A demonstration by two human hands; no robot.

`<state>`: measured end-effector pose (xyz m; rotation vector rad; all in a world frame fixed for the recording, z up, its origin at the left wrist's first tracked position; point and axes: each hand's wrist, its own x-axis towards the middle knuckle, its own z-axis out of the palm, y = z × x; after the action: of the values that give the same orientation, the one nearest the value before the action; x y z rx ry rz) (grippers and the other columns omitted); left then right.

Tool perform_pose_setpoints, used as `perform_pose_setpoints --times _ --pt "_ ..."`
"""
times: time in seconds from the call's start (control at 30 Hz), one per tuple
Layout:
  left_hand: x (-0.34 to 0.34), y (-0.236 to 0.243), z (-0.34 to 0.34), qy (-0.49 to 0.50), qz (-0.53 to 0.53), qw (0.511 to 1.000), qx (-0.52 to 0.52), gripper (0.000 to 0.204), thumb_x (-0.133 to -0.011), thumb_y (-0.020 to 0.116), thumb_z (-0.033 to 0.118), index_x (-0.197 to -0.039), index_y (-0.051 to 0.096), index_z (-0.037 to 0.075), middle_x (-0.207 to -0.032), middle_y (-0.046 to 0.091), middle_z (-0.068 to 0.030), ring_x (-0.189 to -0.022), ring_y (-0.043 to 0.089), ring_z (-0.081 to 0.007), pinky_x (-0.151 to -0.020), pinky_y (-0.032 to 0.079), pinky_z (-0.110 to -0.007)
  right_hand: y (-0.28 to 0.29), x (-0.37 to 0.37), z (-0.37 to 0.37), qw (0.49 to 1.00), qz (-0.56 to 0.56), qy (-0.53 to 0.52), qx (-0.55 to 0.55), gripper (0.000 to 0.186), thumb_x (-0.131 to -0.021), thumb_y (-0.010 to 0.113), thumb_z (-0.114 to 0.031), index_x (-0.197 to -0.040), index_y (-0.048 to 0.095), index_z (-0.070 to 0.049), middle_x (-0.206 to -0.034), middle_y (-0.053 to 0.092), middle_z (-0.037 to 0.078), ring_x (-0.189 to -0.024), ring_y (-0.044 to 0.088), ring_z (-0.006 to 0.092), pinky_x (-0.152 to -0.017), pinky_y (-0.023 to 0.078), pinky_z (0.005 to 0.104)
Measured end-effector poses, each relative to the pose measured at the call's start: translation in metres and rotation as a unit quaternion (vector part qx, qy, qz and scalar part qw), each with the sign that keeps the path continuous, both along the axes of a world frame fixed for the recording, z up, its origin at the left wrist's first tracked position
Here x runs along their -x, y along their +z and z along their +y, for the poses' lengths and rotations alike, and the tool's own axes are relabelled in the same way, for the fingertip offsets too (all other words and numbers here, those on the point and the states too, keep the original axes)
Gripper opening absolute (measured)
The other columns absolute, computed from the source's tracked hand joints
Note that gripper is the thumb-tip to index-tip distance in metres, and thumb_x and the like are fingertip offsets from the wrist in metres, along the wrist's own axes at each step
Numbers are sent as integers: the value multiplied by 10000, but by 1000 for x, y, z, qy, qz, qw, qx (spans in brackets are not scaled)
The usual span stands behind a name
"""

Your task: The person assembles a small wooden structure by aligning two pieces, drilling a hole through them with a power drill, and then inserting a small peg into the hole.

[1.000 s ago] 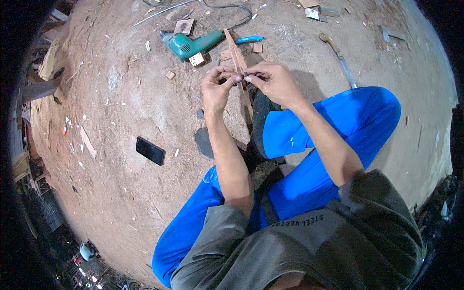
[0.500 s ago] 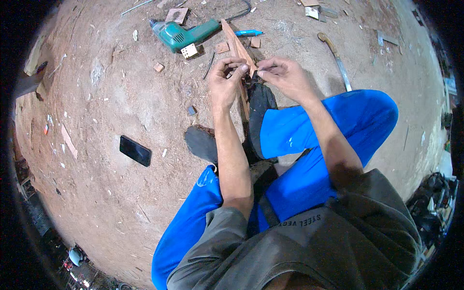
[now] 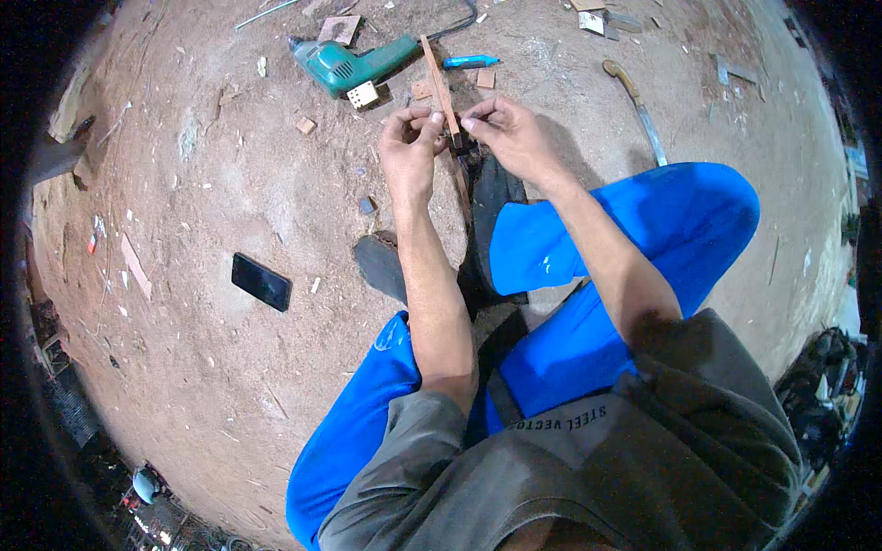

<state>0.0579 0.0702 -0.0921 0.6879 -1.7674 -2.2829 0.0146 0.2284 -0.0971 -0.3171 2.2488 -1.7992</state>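
A thin wooden strip (image 3: 437, 84) stands out ahead of my feet, its near end by a small dark piece (image 3: 462, 145) over my dark shoe (image 3: 497, 188). At the strip's left side, my left hand (image 3: 409, 151) is closed in a pinch, thumb tip beside the wood. My right hand (image 3: 514, 138) pinches from the right, with thumb and forefinger near the same end. Whatever the fingertips hold is too small to make out. Below the hands, another narrow wooden piece (image 3: 462, 188) runs down beside the shoe.
Beyond the hands lie a green power drill (image 3: 354, 66), a blue marker-like tool (image 3: 470, 61) and small wood squares (image 3: 485, 80). A wooden-handled blade (image 3: 640, 108) is at the right. On the sandy floor to the left is a black phone (image 3: 262, 282).
Both hands have shifted a little to the left, the right one also slightly away from me. The wooden strip now shows narrower, having turned or moved left.
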Motion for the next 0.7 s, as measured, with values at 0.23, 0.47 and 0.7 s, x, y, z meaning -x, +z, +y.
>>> perform_pose_setpoints --times 0.23,0.47,0.7 --pt "-9 -28 -8 48 -14 997 57 143 -905 701 69 -1004 636 -11 -901 634 -73 -736 618 -133 -606 535 -278 7 -19 -8 990 32 78 -117 177 -913 639 -159 -1031 625 -28 -994 690 175 -974 671 340 -841 513 427" --pt "-10 -34 -22 -12 -48 997 55 94 -934 660 59 -1007 646 2 -892 661 -62 -757 619 -124 -630 540 -284 9 -21 -8 990 -1 104 -98 198 -899 647 -136 -1034 601 1 -910 674 180 -875 664 312 -790 515 418" --pt "-12 -21 -15 -22 -57 997 55 147 -945 617 20 -1088 611 -15 -919 646 -78 -783 637 -135 -671 563 -285 -11 -19 -15 996 3 62 -65 193 -859 666 -118 -993 660 20 -920 696 197 -853 675 304 -773 517 414"
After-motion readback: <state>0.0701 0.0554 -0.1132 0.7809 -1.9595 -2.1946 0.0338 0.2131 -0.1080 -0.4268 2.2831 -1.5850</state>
